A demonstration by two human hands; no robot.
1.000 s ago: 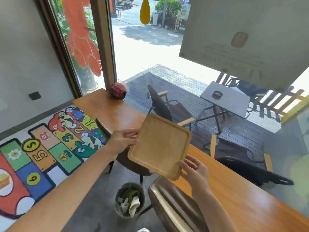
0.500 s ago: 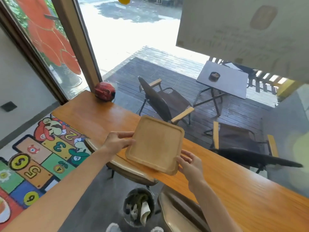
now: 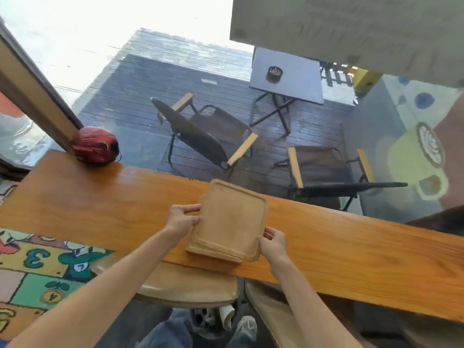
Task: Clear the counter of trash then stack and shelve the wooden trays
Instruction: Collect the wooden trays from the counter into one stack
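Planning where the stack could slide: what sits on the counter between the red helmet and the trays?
Nothing: in the head view, bare counter runs from the red helmet to the trays.

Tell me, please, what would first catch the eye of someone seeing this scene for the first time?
Probably the wooden trays stacked at the centre of the long wooden counter, with the left hand and right hand gripping the top tray's opposite edges. Next, the red helmet-like object at the counter's far left end by the window frame, and the colourful numbered rug on the floor to the left.
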